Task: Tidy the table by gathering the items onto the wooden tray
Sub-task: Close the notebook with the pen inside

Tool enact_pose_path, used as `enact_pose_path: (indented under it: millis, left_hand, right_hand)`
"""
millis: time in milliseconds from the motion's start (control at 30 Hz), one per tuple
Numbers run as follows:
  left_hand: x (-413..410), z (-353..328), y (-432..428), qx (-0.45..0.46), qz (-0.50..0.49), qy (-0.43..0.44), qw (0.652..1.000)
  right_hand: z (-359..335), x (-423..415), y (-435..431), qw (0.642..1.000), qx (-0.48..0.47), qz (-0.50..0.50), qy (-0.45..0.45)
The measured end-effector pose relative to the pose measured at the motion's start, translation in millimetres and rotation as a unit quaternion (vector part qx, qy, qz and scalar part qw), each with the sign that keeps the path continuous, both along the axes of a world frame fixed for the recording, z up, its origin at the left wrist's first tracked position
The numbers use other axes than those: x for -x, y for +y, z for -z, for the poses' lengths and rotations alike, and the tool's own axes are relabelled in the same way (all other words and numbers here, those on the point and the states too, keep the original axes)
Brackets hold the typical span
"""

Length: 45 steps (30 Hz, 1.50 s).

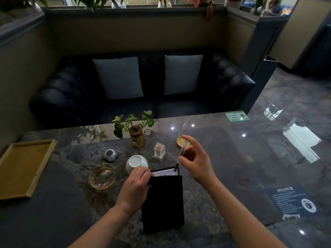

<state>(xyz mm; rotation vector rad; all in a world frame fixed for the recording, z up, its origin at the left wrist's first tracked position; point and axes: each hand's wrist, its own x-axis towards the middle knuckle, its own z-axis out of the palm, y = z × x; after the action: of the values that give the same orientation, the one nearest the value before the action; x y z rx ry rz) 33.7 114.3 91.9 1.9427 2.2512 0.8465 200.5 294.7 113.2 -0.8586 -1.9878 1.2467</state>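
Near the table's front edge, left hand [133, 189] fingers grip a stiff black folder [163, 201], right hand [195, 161] fingers pinch a light pen [181, 151]; the empty tray [10, 176] sits at the left edge.

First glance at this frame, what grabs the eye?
The two hands at centre: the left hand grips the top edge of a black folder with white paper showing, while the right hand holds a pen tip-down above it. Next, the wooden tray at the table's far left, with nothing visible on it. The white bowl, upside down, and the glass ashtray lie between tray and folder.
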Motion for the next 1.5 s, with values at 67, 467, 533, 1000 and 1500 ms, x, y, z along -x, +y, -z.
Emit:
enact_pose_path:
  millis: [67, 467, 533, 1000, 1500]
  left_hand:
    - [-1, -1, 0, -0.006, 0.001, 0.002, 1.0]
    - [-3, -2, -2, -0.031, 0.003, 0.015, 0.999]
    - [-3, -1, -3, -0.032, 0.002, 0.015, 0.999]
    - [-6, 4, -12, -0.019, -0.031, -0.017, 0.999]
    - [-6, 9, -12, -0.033, -0.052, -0.063, 0.996]
  right_hand:
    - [1, 8, -8, 1.0, -0.001, -0.022, -0.01]
    - [13, 28, -36, 0.988, -0.046, -0.087, -0.121]
    - [14, 26, -36, 0.985, -0.044, -0.095, -0.135]
    - [6, 32, -36, 0.98, -0.073, -0.026, -0.182]
    - [0, 35, -39, 0.941, -0.035, -0.186, -0.281]
